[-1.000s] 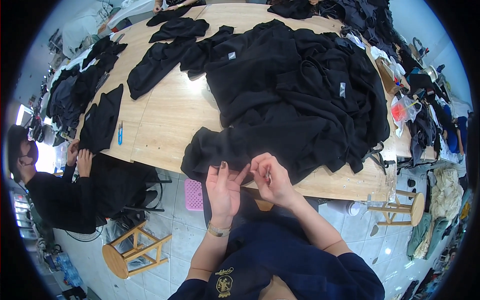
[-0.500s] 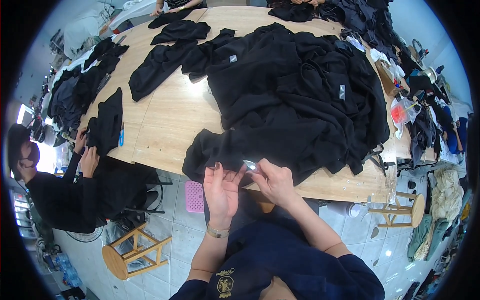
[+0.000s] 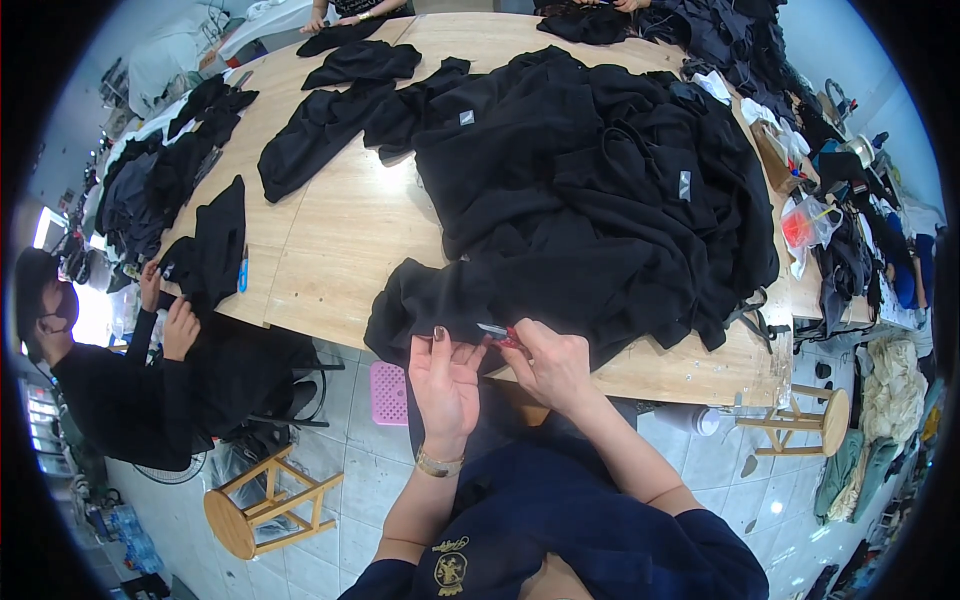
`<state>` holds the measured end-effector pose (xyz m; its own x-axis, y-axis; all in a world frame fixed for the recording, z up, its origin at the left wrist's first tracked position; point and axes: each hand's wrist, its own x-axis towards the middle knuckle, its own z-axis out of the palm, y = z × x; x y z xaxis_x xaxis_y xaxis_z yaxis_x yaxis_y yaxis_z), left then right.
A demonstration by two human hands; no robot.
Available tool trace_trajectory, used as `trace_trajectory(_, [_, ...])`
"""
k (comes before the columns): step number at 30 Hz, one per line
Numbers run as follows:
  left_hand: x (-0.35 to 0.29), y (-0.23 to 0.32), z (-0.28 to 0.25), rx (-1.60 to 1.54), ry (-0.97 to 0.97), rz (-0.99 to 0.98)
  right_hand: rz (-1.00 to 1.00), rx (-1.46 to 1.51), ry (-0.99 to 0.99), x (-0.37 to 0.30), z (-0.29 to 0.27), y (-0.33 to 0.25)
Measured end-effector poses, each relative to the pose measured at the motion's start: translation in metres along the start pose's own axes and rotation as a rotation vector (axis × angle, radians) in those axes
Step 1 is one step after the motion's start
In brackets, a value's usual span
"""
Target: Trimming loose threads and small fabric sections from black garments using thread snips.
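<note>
Thread snips with red handles and a short metal blade sit in my right hand, whose fingers are wrapped round them. The blade points left, just above the near edge of a black garment. My left hand is palm up at that same edge, the thumb raised and the fingers curled at the cloth. It seems to grip the fabric there, close to the snips. The garment spreads over the table's near side, against a large heap of black clothing with small pale labels.
The wooden table carries more black pieces at its far left. A blue-handled tool lies near a co-worker handling black cloth. Stools stand on the tiled floor. A drink cup is at the right.
The snips have turned in my right hand, so the red handles show and the blade points more to the left. My left hand has barely moved. The co-worker's hands have shifted slightly.
</note>
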<state>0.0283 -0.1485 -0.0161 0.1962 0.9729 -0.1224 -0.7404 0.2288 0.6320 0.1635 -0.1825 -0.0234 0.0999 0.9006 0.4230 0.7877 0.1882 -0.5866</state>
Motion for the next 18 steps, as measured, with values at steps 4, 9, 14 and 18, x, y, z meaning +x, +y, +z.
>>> trace_trajectory(4, [0.0, 0.0014, 0.0022, 0.01, -0.008, 0.002, -0.008, -0.001, 0.003, -0.0009, 0.0006, 0.0015])
trace_trajectory(9, [0.0014, 0.0001, -0.0021, -0.005, -0.036, 0.022, -0.024, -0.015, -0.013, -0.0024, 0.0013, 0.0028])
trace_trajectory(14, [0.0003, -0.0011, -0.0017, -0.016, -0.006, 0.009, -0.035, -0.005, -0.009, -0.0009, 0.0014, 0.0002])
trace_trajectory(18, [0.0, -0.003, -0.0027, 0.0, 0.011, 0.014, -0.029, 0.013, -0.009, -0.0013, 0.0009, 0.0011])
